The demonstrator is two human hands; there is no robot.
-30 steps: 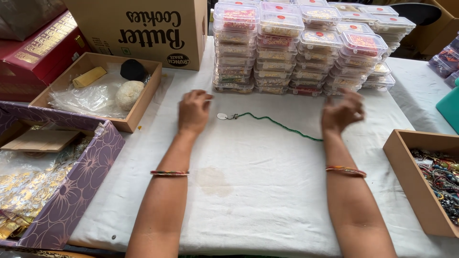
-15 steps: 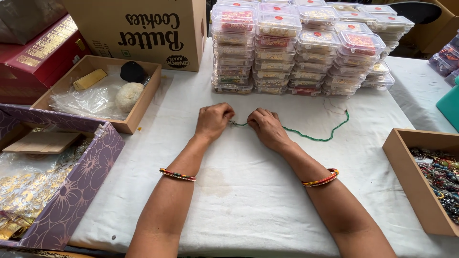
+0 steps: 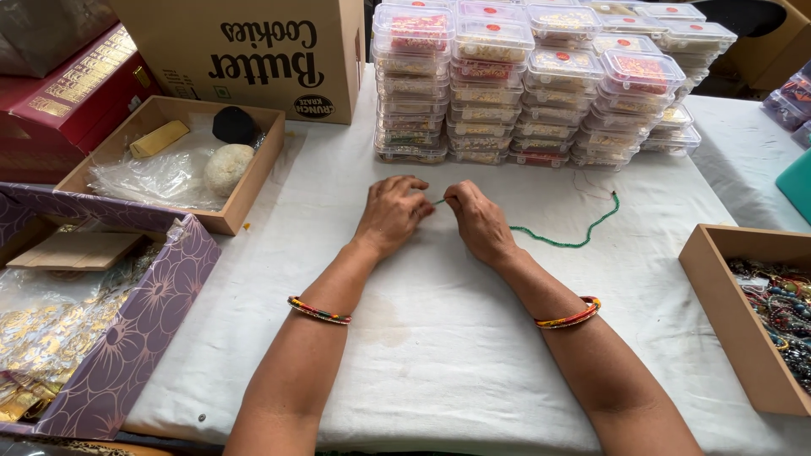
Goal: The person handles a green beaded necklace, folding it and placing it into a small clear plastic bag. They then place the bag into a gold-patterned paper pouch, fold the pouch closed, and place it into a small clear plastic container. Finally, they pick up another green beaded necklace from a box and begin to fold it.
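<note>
Lying slack on the white cloth-covered table (image 3: 439, 338), the thin strand of small green beads (image 3: 574, 238) runs from between our two hands out to the right, curving up to a loose end near the stacks of clear plastic lidded boxes (image 3: 541, 84). We judge it very light and fully limp, with no stiffness of its own, so it will sag and swing wherever it is unsupported; the beads look smooth and likely slippery, and the thread fine enough to snap or spill under a hard tug. The near end, where a short taut stretch shows between our fingertips, seems the sound place to grip, pinched close and gently. Our left hand (image 3: 391, 213) has its fingers curled together on that end, though what lies under them is hidden; our right hand (image 3: 480, 221) is closed in a pinch on the strand just beside it, the two hands almost touching. Further out, a shallow brown cardboard tray with a pale round lump and a dark one (image 3: 173, 160) sits to the left, a large brown cardboard carton (image 3: 245, 51) behind it, and a brown box of mixed dark beads (image 3: 764, 317) at the right edge.
</note>
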